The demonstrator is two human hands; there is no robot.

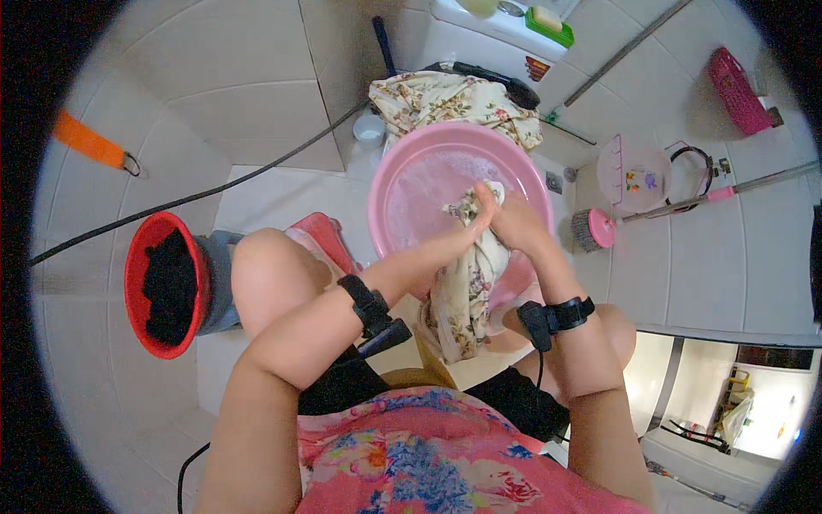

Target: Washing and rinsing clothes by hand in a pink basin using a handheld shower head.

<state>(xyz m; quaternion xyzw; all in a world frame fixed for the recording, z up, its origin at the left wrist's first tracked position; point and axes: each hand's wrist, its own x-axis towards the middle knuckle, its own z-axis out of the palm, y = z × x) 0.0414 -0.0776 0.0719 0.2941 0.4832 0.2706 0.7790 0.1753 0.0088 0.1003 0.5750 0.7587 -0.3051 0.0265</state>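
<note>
A wet cream cloth with a floral print (467,295) is bunched over a pink basin (379,184) and trails across its near rim between my knees. My left hand (485,211) presses on the upper bunch of this cloth. Close against it, my right hand (516,224) is closed round the same bunch. Some cloth shows above the hands; the fingertips are partly hidden. Sudsy water (419,193) lies in the basin below. Each wrist carries a black strap with a small device.
Another floral cloth (437,98) lies behind the basin, by a white cup (369,128). A red-rimmed bucket (204,295) of dark cloth stands left, near a red plastic stool (330,240). A pink brush (595,230) is at right. A dark hose (231,182) crosses the left side.
</note>
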